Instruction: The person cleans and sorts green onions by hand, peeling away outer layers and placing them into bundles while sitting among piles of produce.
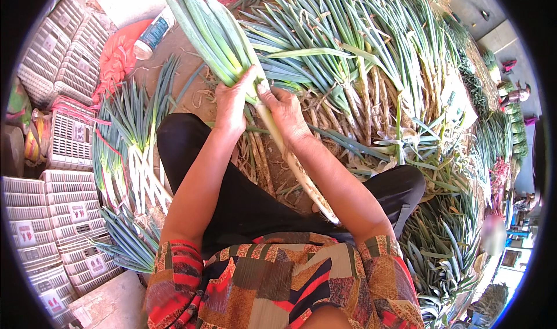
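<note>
A single large green onion (299, 175) slants across my lap, its leaves pointing to the far left and its dirt-marked root end towards me on the right. My left hand (234, 101) is wrapped round it where the green leaves meet the pale shank. Just beside, my right hand (285, 113) is closed on the upper shank, thumb lying against the stalk. Under the held stalk, a few unpeeled onions (259, 155) rest on the ground between my legs. Cleaned green onions (139, 166) with white shanks are bunched on my left.
A big heap of soil-stained green onions (371, 68) spreads ahead and to the right. Stripped leaves (441, 242) pile at my right knee. Stacked plastic crates (72, 213) line the left side, near a red plastic bag (119, 53) and a white-and-blue bottle (154, 34).
</note>
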The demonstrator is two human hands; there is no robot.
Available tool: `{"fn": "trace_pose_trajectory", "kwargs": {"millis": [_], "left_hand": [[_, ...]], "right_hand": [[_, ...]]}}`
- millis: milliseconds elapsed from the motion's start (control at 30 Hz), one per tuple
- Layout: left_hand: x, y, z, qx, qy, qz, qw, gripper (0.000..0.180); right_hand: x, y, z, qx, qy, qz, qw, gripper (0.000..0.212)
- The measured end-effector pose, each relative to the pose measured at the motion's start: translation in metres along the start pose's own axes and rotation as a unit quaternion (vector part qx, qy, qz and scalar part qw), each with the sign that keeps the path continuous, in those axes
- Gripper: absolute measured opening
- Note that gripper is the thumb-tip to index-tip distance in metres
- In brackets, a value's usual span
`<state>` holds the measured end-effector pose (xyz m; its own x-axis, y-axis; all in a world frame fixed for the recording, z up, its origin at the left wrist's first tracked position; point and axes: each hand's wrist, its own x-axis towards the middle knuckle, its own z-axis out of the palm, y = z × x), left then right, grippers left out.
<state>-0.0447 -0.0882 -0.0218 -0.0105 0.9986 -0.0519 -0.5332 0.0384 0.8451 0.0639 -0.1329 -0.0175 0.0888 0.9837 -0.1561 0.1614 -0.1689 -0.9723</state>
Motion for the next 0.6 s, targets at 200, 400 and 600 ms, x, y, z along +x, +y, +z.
{"fn": "trace_pose_trajectory", "kwargs": {"millis": [200, 400, 600], "left_hand": [[0.005, 0.007, -0.013, -0.12, -0.056, -0.091, 0.987, 0.026], [0.011, 0.022, -0.019, -0.166, -0.096, -0.11, 0.975, 0.044], [0.029, 0.048, -0.043, -0.215, -0.16, -0.055, 0.962, 0.038]], "right_hand": [[-0.004, -0.001, 0.009, 0.248, 0.092, 0.094, 0.96, 0.033], [-0.026, 0.071, -0.072, 0.064, 0.159, 0.105, 0.98, 0.033], [-0.057, 0.095, -0.287, -0.071, 0.456, 0.025, 0.887, 0.034]]}}
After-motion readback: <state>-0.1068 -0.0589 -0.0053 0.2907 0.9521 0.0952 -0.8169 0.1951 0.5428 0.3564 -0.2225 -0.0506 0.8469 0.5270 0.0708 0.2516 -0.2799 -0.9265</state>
